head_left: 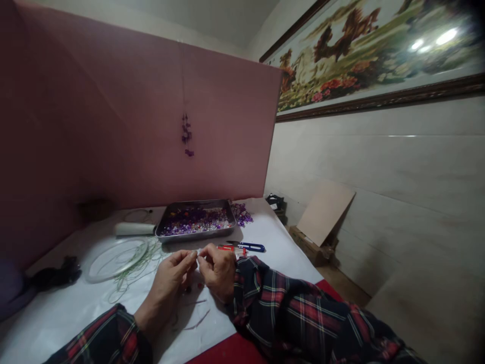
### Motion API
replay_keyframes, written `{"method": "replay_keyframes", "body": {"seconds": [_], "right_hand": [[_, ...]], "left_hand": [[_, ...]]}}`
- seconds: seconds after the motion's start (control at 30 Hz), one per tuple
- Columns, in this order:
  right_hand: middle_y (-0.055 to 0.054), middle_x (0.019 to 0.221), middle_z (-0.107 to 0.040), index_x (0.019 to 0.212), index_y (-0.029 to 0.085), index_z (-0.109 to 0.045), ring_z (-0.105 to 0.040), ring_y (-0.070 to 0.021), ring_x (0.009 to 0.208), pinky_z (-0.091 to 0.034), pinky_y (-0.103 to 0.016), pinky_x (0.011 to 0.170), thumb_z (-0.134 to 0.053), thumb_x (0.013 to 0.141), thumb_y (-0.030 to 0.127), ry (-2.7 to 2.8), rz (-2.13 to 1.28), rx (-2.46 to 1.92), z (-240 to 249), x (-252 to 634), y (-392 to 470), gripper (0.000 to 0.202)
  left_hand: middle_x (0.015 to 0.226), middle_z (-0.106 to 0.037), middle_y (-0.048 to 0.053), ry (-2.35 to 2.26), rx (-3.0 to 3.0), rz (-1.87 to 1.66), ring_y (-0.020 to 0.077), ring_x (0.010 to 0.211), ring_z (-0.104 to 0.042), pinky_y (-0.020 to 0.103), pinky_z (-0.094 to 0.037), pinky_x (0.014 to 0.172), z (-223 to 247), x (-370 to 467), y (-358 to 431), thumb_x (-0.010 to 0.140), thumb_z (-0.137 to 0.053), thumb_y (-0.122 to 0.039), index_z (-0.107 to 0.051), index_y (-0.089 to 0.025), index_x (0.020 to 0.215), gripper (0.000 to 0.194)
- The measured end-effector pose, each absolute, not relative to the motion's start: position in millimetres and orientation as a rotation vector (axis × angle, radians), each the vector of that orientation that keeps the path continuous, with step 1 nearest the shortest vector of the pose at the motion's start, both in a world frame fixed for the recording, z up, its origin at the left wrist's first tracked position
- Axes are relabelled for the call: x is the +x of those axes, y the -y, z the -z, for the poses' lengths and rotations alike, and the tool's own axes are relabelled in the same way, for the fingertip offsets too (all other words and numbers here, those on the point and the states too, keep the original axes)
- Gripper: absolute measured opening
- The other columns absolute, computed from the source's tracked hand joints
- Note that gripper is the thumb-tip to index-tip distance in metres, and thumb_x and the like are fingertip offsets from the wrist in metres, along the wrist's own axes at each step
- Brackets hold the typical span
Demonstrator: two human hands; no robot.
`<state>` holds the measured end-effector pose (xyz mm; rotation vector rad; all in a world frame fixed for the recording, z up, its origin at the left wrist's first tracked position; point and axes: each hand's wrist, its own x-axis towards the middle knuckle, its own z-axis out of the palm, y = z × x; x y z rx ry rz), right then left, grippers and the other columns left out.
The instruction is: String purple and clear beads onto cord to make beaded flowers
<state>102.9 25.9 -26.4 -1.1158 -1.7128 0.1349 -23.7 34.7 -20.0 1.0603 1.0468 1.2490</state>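
Over the white-covered table, my left hand [175, 273] and my right hand [219, 270] meet at the fingertips. Both are closed in a pinch, thumb against forefinger. Whatever sits between the fingertips is too small to make out. Just beyond them stands a metal tray [197, 234] of purple, clear and a few orange beads [199, 220]. Blue-handled thread snips [252, 246] lie past my right hand, beside a red object [226, 247] partly hidden by it. Below the hands are a small dark red bead [200, 286] and thin dark strands [197, 320].
Left of the tray lie green thread [142, 260], a clear ring-shaped coil [93, 263] and a pale cylinder [136, 229]. Purple beads [242, 215] are heaped at the tray's right. A purple bead strand [186, 135] hangs on the pink panel [227, 126]. Cardboard [326, 212] leans at the wall.
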Motion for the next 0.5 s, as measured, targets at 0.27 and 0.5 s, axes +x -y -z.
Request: {"method": "replay_keyframes", "body": {"seconds": [0.27, 0.5], "right_hand": [[0.005, 0.049, -0.047, 0.069, 0.018, -0.056, -0.040, -0.0085, 0.043, -0.024, -0.023, 0.048, -0.053, 0.080, 0.024, 1.673, -0.130, -1.080, 32, 100, -32, 0.013], [0.005, 0.051, -0.050, 0.074, 0.019, -0.057, -0.043, -0.0089, 0.043, -0.027, -0.022, 0.046, -0.051, 0.082, 0.025, 1.710, -0.115, -1.103, 39, 100, -39, 0.012]], "left_hand": [[0.046, -0.047, -0.007, -1.071, 1.048, -1.223, 0.0046, 0.034, -0.034, 0.019, -0.026, 0.034, 18, -25, -33, 0.058, -0.078, -0.045, -0.060, -0.014, 0.062, 0.036], [0.040, -0.045, -0.008, -1.057, 1.010, -1.213, 0.0046, 0.033, -0.033, 0.018, -0.027, 0.034, 20, -26, -34, 0.060, -0.078, -0.043, -0.060, -0.014, 0.061, 0.034]]}}
